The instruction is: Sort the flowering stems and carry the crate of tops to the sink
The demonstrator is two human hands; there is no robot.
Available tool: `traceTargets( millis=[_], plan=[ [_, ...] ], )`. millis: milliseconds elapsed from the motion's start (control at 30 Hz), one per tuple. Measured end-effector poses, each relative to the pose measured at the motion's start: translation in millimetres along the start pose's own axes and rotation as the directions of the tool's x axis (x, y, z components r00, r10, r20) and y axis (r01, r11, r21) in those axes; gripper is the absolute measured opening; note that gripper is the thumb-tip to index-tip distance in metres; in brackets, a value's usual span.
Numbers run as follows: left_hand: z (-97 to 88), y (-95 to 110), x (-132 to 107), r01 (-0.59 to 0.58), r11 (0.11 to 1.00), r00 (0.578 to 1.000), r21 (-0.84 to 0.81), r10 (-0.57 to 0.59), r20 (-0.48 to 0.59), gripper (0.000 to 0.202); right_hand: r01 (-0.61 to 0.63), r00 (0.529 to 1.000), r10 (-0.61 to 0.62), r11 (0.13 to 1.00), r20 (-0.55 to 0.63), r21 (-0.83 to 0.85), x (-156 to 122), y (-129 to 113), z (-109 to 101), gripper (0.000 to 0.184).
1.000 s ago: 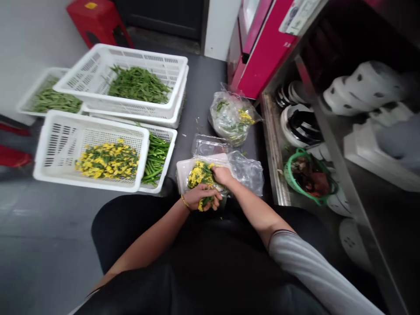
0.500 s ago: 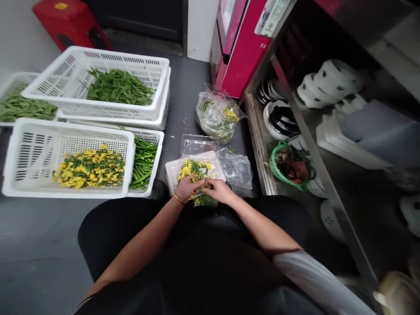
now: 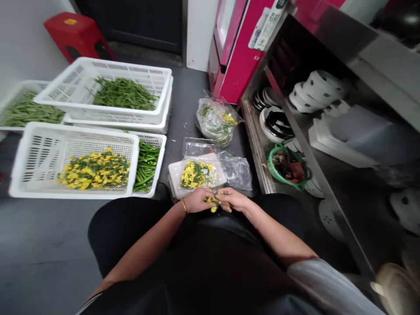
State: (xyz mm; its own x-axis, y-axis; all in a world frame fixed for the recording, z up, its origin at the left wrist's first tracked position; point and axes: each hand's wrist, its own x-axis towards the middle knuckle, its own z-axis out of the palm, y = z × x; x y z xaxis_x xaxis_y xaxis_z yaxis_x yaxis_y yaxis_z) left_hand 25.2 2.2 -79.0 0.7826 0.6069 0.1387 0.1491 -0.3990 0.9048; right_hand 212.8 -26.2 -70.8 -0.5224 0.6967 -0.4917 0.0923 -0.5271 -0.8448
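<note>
Since half a second ago, the left hand [image 3: 197, 201] and the right hand [image 3: 233, 200] have drawn back from over the white tray [image 3: 175, 171] to its near edge, above the person's dark lap. Left fingers curl around a small bunch of yellow-flowered greens [image 3: 212, 201], which sits between the two hands. Right thumb and fingers meet beside it; whether they pinch a stem cannot be told. More yellow flowers [image 3: 196, 174] lie in the tray, just beyond the hands.

A strip of grey floor [image 3: 183, 96] runs between the tray and the white crates at left. On the right, a crumpled clear bag [image 3: 236, 173] spreads from the tray toward the metal shelving [image 3: 258, 151].

Fingers hide part of the bunch. The flower crate [image 3: 42, 153] covers some of the green peppers [image 3: 144, 168]; long green pods [image 3: 31, 109] are cut off at the left edge. Dark and reddish contents of a green basket [image 3: 273, 166] are hard to make out.

Beyond the tray, a bulging clear bag [image 3: 215, 122] rests on the floor near a pink cabinet [image 3: 241, 65]. A red stool [image 3: 70, 33] stands behind the crates.
</note>
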Motion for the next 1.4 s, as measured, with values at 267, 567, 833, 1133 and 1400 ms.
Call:
traceTargets(
  millis=[267,567,833,1133,1400],
  plan=[
    [-9.3,12.1,-9.2,0.106,0.845,0.953,-0.524,-0.236,-0.188,0.028,0.046,0.988,-0.05,0.998,-0.147,-0.031,-6.4,12.1,7.1,0.045],
    [-60.0,0.5,-14.6,-0.18,0.475,0.772,-0.862,-0.475,-0.422,0.046,-0.24,0.953,-0.149,0.158,-0.264,-0.958,38.6,-27.5,-40.9,0.022],
    [-57.0,-19.1,-3.2,-0.186,0.424,0.566,-0.886,-0.691,-0.449,0.029,-0.171,0.984,-0.042,-0.012,-0.17,-0.985,118.2,-14.2,-29.6,0.028],
    [-47.5,-24.6,2.8,-0.021,0.408,0.491,-0.913,-0.791,-0.365,0.045,-0.216,0.954,-0.194,0.079,-0.228,-0.973,102.3,-31.9,-42.6,0.032],
    [-46.3,-27.4,-0.8,0.007,0.435,0.527,-0.9,-0.767,-0.366,0.036,-0.208,0.978,-0.006,-0.011,-0.208,-0.978,115.7,-25.9,-37.7,0.026]
  ],
)
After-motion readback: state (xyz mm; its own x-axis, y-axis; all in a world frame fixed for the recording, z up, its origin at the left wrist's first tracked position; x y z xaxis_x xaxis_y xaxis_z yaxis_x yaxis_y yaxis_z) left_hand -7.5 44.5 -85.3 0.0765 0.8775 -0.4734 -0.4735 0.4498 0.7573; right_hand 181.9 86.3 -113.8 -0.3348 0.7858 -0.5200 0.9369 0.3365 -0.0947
